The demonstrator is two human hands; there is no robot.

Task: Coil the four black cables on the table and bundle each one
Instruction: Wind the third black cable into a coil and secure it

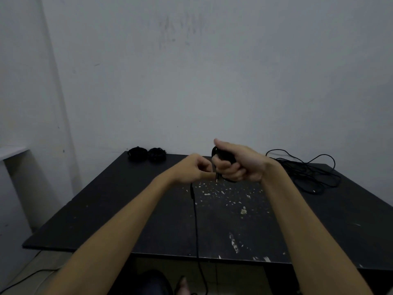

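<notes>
We're mid-coil on the third cable (pixel 195 213), judging by the layout: two finished bundles (pixel 146 154) are sitting at the far left edge of the surface (pixel 119 209), touching each other, and one loose cable (pixel 308 173) is lying tangled at the far right, well apart from them.

Right hand (pixel 236 163) is clenched around the coil in progress (pixel 223 155), held above the surface, roughly midway between the finished bundles and the loose tangle. Left hand (pixel 194 169) is pinching the free run just left of the coil, fingers closed on it. A plug tip (pixel 216 177) is sticking down out of the right hand, pointing at the surface, long axis near vertical.

The free tail is dropping from the left hand straight toward us, long axis running front-to-back across the surface, then going over the near edge and out of view below. We can't tell how much is left down there.

To do this step well, we're thinking:
- keep the right grip firm so the loops aren't springing open
- feed slack with the left hand, letting the cable twist freely so each loop lies flat against the others
- match loop size to the two finished bundles
- watch the tail at the near edge for snagging
- save enough tail for the final wrap around the coil
</notes>
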